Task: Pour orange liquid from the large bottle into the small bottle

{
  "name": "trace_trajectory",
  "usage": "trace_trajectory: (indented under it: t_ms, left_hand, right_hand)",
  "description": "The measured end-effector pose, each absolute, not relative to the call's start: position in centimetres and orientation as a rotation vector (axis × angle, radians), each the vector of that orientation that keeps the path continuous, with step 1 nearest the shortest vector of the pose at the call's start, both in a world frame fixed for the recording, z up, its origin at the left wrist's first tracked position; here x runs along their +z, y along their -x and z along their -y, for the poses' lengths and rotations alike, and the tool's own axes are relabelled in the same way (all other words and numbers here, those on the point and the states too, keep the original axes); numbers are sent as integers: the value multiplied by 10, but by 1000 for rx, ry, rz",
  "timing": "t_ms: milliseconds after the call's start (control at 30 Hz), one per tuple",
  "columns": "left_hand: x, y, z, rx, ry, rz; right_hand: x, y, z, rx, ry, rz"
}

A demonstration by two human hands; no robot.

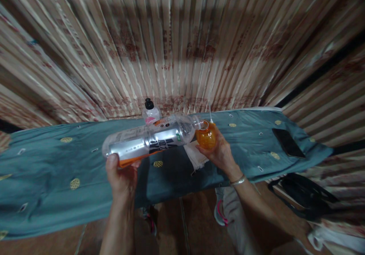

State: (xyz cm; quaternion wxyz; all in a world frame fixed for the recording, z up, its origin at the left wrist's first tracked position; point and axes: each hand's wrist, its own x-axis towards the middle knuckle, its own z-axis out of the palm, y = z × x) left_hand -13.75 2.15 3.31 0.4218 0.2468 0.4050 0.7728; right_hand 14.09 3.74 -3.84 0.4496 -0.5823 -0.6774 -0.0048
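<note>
- The bottle (pixel 164 135) is hanging sideways above the tabletop (pixel 88 160), its long axis running roughly along the back edge, neck pointing toward the right end.
- The left hand (pixel 121 175) is gripping its base end, thumb on the near side.
- The right hand (pixel 221 148), nearer the neck, is wrapping the orange jar (pixel 207 137), holding its opening at the bottle's mouth; contact is staying unclear.

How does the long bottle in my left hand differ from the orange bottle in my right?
The long bottle is big and elongated; the orange bottle is small and rounded.
The long bottle is clear with a silver label; the orange bottle is see-through orange.
The long bottle is tipped nearly sideways; the orange bottle has its mouth near the top.
Both are hand-held, with their mouths close together.
</note>
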Motion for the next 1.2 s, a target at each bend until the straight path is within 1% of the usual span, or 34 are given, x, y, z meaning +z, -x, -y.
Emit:
trace_trajectory:
  t_ms: [833,1200]
  left_hand:
    - [32,139,-21,1932,-587,-951]
    - [34,137,-22,1951,-594,-1005]
  right_hand:
    - [-38,-139,-38,-18,1458,1647]
    - [-39,-141,-39,-28,1456,1658]
